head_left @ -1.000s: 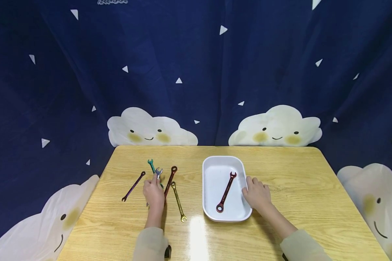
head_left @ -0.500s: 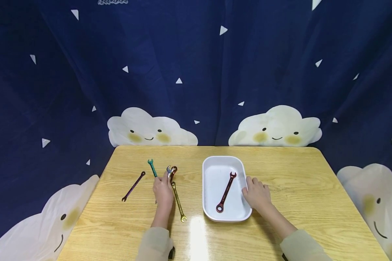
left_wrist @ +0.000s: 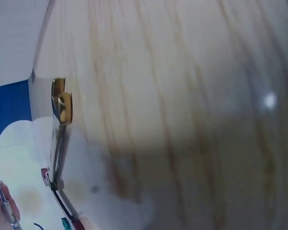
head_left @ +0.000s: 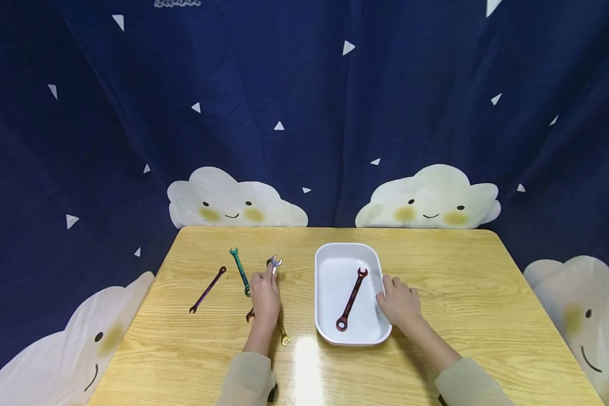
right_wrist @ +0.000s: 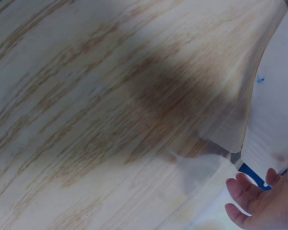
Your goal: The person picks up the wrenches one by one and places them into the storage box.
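Observation:
My left hand (head_left: 265, 296) holds a silver wrench (head_left: 276, 261) by its shaft, its open end sticking out past the fingers. Under this hand and partly hidden lie a gold wrench (head_left: 283, 337) and a dark reddish wrench (head_left: 251, 316). A green wrench (head_left: 240, 270) and a purple wrench (head_left: 207, 290) lie further left. My right hand (head_left: 400, 302) grips the right rim of a white tray (head_left: 321, 287), thumb over the edge; in the right wrist view the other fingers (right_wrist: 237, 218) curl loosely outside it. One dark red wrench (head_left: 352, 299) lies in the tray.
The wooden table (head_left: 451, 282) reaches back to a dark blue curtain (head_left: 304, 101) printed with clouds and small triangles. Glare brightens the table front, left of the tray's lower end.
The left hand has moved right with the silver wrench, uncovering the green wrench and now covering most of the reddish and gold ones. The right hand and tray have stayed put.

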`<state>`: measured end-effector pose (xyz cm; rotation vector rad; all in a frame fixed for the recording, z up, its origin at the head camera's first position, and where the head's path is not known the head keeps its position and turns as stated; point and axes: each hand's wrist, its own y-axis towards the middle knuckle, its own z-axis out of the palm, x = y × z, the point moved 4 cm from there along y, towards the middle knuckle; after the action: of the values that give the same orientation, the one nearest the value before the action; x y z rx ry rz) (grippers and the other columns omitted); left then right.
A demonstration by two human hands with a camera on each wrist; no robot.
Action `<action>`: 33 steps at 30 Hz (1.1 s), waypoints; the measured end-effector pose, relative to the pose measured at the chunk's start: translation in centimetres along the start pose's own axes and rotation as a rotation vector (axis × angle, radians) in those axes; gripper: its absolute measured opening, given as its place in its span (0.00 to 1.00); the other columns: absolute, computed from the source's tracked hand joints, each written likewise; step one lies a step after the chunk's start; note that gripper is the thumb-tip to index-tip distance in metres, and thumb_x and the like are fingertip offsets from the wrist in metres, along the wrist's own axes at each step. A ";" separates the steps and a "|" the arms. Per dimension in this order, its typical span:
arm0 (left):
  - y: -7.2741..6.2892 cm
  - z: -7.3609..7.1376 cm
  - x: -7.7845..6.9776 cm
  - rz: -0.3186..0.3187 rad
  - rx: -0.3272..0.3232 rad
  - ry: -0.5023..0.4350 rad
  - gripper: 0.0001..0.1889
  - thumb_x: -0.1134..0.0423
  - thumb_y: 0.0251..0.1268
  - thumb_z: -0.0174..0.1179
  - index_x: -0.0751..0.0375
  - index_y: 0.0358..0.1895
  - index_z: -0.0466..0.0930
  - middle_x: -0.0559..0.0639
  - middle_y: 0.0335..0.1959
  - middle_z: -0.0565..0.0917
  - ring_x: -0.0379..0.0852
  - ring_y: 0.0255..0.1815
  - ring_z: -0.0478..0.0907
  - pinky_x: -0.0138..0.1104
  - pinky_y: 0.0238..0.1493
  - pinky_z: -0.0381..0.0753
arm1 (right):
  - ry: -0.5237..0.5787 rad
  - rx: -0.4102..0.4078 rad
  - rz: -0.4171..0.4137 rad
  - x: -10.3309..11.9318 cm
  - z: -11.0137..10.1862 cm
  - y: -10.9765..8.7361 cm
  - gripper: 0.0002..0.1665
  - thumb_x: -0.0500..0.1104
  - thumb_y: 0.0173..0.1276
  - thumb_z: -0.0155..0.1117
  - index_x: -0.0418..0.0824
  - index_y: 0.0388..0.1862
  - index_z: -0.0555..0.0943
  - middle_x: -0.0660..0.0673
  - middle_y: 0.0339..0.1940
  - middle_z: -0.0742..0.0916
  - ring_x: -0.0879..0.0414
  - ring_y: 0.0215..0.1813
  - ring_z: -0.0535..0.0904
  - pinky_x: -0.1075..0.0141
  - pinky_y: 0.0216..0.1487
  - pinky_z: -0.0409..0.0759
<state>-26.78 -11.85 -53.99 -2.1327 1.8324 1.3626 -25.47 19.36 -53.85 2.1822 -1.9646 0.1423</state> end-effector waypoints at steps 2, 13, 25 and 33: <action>0.0 0.1 -0.3 0.020 -0.005 -0.001 0.15 0.69 0.56 0.61 0.68 0.48 0.80 0.63 0.29 0.74 0.57 0.29 0.73 0.46 0.30 0.72 | 0.001 0.000 0.001 0.0 0.0 0.0 0.18 0.45 0.63 0.49 0.34 0.47 0.68 0.36 0.38 0.76 0.41 0.39 0.74 0.45 0.41 0.69; -0.1 0.7 -1.9 0.060 0.010 -0.013 0.13 0.69 0.56 0.61 0.68 0.46 0.81 0.63 0.29 0.75 0.56 0.29 0.73 0.46 0.31 0.73 | -0.001 -0.011 0.004 0.0 0.1 -0.1 0.18 0.46 0.63 0.49 0.35 0.47 0.68 0.37 0.38 0.76 0.41 0.39 0.74 0.46 0.41 0.69; -0.3 1.6 -3.9 0.063 0.075 -0.011 0.14 0.69 0.56 0.61 0.66 0.47 0.80 0.61 0.30 0.75 0.55 0.32 0.73 0.45 0.36 0.73 | -0.010 -0.005 -0.004 0.0 0.1 -0.1 0.19 0.46 0.64 0.49 0.34 0.48 0.68 0.37 0.38 0.76 0.42 0.38 0.74 0.46 0.41 0.69; -0.5 2.3 -5.2 0.075 0.099 -0.029 0.16 0.68 0.56 0.61 0.64 0.50 0.80 0.60 0.31 0.75 0.54 0.32 0.73 0.44 0.36 0.74 | -0.015 0.006 0.005 0.0 0.0 -0.1 0.20 0.47 0.64 0.48 0.34 0.49 0.68 0.36 0.39 0.76 0.41 0.40 0.74 0.47 0.41 0.68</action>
<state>-27.38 -6.38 -52.56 -2.0068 1.9436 1.2799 -25.36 19.34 -53.89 2.1889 -1.9801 0.1334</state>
